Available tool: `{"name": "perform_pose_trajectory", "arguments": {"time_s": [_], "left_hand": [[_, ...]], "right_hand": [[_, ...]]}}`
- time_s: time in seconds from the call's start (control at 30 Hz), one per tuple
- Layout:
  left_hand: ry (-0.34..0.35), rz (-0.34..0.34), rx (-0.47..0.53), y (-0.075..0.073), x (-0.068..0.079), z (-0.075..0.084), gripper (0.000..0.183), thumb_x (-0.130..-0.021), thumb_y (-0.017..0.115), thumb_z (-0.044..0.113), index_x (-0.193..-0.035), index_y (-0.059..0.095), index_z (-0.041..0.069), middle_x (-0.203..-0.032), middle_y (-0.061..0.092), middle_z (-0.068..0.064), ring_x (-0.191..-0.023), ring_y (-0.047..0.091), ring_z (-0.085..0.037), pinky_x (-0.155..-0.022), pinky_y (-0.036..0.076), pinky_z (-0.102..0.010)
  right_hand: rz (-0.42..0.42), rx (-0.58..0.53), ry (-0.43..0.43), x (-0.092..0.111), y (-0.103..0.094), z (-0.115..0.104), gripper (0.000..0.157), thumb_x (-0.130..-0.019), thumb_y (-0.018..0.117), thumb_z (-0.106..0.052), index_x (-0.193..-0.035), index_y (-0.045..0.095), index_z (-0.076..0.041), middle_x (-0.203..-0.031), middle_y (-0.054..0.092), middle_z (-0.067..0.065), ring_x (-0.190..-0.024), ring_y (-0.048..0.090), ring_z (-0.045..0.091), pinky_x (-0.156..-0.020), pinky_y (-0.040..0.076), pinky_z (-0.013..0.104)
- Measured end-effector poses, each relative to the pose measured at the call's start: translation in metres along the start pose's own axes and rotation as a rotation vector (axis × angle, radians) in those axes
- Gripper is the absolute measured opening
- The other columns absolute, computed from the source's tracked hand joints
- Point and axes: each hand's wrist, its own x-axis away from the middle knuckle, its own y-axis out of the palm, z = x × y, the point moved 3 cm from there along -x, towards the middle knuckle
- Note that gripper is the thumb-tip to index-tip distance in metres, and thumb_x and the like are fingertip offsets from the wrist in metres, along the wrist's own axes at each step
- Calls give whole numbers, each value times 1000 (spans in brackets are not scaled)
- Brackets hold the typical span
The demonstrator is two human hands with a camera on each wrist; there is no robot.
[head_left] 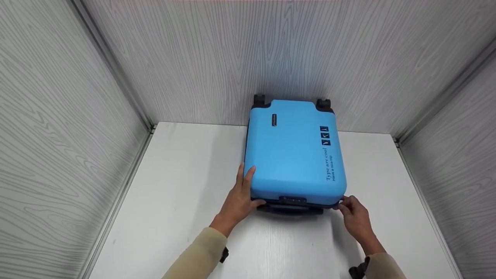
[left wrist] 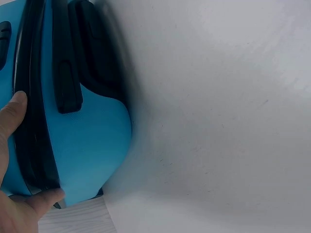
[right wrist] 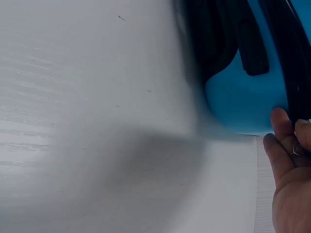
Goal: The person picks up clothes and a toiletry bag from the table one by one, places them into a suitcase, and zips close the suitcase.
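A light blue hard-shell suitcase [head_left: 292,151] lies flat, its wheels toward the back wall and its handle end toward me. My left hand [head_left: 237,200] rests on its near left corner with fingers spread and fairly straight. In the left wrist view that thumb [left wrist: 13,114] presses on the black zipper band [left wrist: 31,141] around the case. At the near right corner my right hand [head_left: 355,217] pinches a small shiny zipper pull [right wrist: 297,149] between thumb and fingers. Its fingertips are right at the zipper band, partly hiding the pull.
A black combination lock [head_left: 293,200] sits on the near side above the dark carry handle [head_left: 290,210]. The case is on a white tabletop [head_left: 182,174]. Grey wood-grain panels [head_left: 201,58] rise behind it and on both sides.
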Motion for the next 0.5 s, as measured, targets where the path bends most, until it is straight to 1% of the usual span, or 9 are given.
{"name": "perform_pose_trajectory", "arguments": {"time_s": [0.07, 0.17, 0.23, 0.27, 0.33, 0.4, 0.43, 0.5], "left_hand": [[13, 7, 0, 1, 0, 0, 118, -84, 91, 20, -167, 8, 21, -174, 4, -24, -117, 69, -38, -90, 61, -43], [34, 25, 2, 2, 1, -1, 117, -83, 92, 19, -166, 9, 21, -174, 5, -24, -116, 69, -38, -88, 61, -42], [43, 33, -2, 2, 1, 0, 117, -83, 92, 19, -166, 9, 19, -174, 5, -24, -116, 69, -37, -86, 62, -41], [42, 34, -5, 2, 1, 0, 117, -83, 92, 19, -166, 9, 19, -174, 5, -24, -115, 70, -37, -86, 62, -41], [38, 32, -8, 2, 1, 0, 118, -83, 92, 20, -166, 9, 20, -174, 5, -24, -115, 70, -37, -86, 62, -41], [32, 28, -13, 1, 1, 0, 118, -83, 92, 20, -166, 9, 20, -174, 5, -25, -115, 70, -36, -86, 62, -41], [29, 27, -12, 1, 1, 0, 119, -83, 93, 20, -167, 8, 21, -174, 5, -25, -114, 70, -36, -86, 62, -41], [28, 29, -8, 1, 0, 0, 119, -83, 93, 20, -167, 8, 21, -174, 6, -25, -116, 69, -37, -88, 61, -42]], "right_hand": [[1, 8, 3, 3, 1, -1, 8, -107, 55, -1, -101, 58, -1, -116, 76, 18, -135, 61, 39, -82, 48, 18], [-7, 11, 29, 9, 3, -4, 7, -108, 53, -2, -103, 58, -1, -132, 71, 22, -133, 61, 38, -80, 48, 22], [-4, -5, 48, 12, 6, -5, 8, -109, 52, -3, -105, 58, 0, -144, 64, 23, -132, 61, 36, -79, 47, 24], [0, -16, 55, 14, 7, -4, 8, -109, 53, -4, -105, 58, -1, -150, 60, 23, -130, 62, 35, -80, 47, 23], [14, -40, 62, 16, 10, -3, 7, -109, 54, -6, -106, 58, -1, -156, 54, 21, -128, 63, 33, -82, 48, 19], [38, -64, 60, 17, 12, -1, 7, -109, 55, -7, -108, 59, -1, -158, 52, 18, -128, 62, 32, -83, 47, 15], [49, -80, 55, 18, 13, 0, 7, -109, 56, -6, -109, 59, -1, -159, 52, 17, -131, 61, 32, -85, 46, 12], [71, -103, 47, 19, 16, 1, 7, -109, 55, -5, -110, 59, 0, -158, 51, 15, -134, 57, 30, -90, 43, 10]]}}
